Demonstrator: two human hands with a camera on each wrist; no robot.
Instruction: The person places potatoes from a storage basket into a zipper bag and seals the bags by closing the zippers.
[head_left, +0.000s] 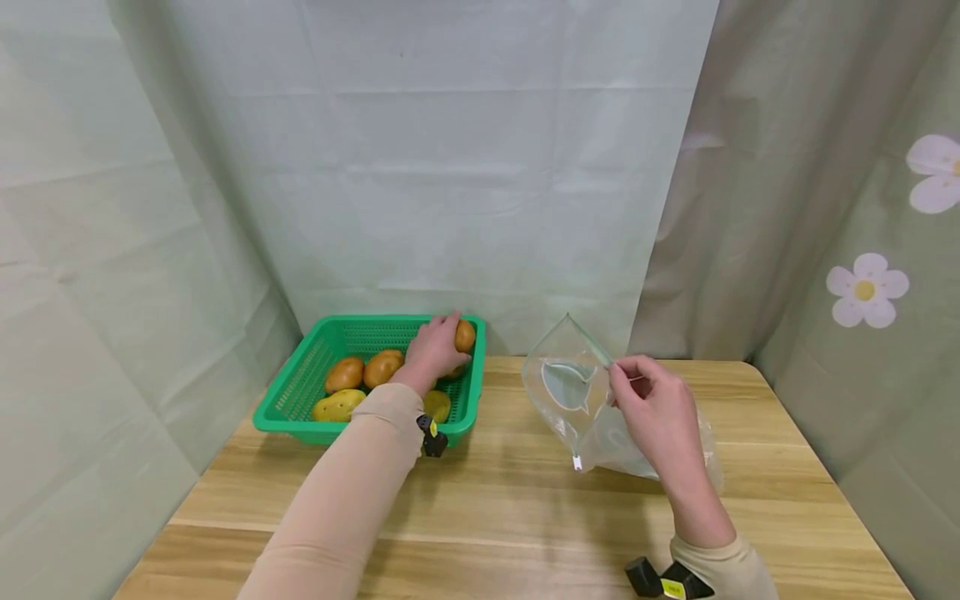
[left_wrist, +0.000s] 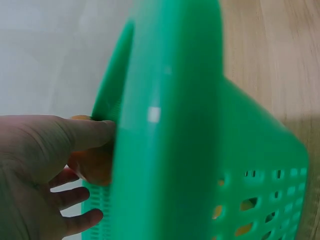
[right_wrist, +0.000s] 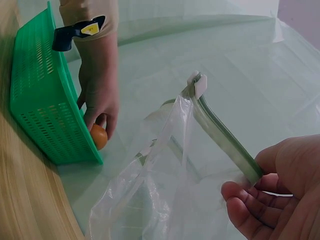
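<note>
A green basket (head_left: 300, 379) with several potatoes stands at the table's back left. My left hand (head_left: 433, 350) reaches into its far right corner and curls round an orange-brown potato (head_left: 465, 335), also seen as the potato (left_wrist: 95, 165) and the potato (right_wrist: 98, 136). My right hand (head_left: 651, 404) pinches the zip edge of a clear plastic zip bag (head_left: 570, 387) and holds its mouth up and open above the table. In the right wrist view the bag's zip strip (right_wrist: 220, 135) runs into my right hand (right_wrist: 272, 192). The bag's lower part rests on the wood.
Other potatoes (head_left: 345, 375) lie in the basket. The wooden table (head_left: 525, 517) is closed in by pale green curtains at the back and both sides; the right one has flower prints (head_left: 866, 290). The basket rim (left_wrist: 170, 130) fills the left wrist view.
</note>
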